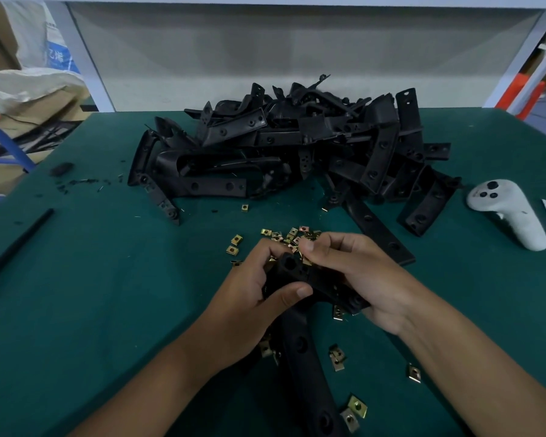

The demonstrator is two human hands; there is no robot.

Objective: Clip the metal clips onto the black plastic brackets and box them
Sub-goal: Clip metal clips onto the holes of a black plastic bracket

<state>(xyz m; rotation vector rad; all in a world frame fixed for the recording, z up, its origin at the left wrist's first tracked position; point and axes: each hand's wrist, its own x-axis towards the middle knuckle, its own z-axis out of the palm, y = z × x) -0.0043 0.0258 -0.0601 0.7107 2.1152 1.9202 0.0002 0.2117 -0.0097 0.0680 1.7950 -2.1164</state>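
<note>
A black plastic bracket (300, 339) is held above the green table (108, 294), its long arm pointing toward me. My left hand (252, 298) grips its upper end, thumb across the front. My right hand (353, 279) grips the same end from the right, thumb and fingers curled at the top by the round hole. Small brass-coloured metal clips (284, 236) lie in a loose heap just beyond my hands, and more clips (337, 361) are scattered near the bracket's arm. Whether a clip is pinched in my right fingers is hidden.
A big pile of black brackets (297, 146) fills the middle back of the table. A white hand controller (508, 212) lies at the right, a black rod (16, 247) at the left. Cardboard boxes and a sack (29, 89) stand off the table's left edge.
</note>
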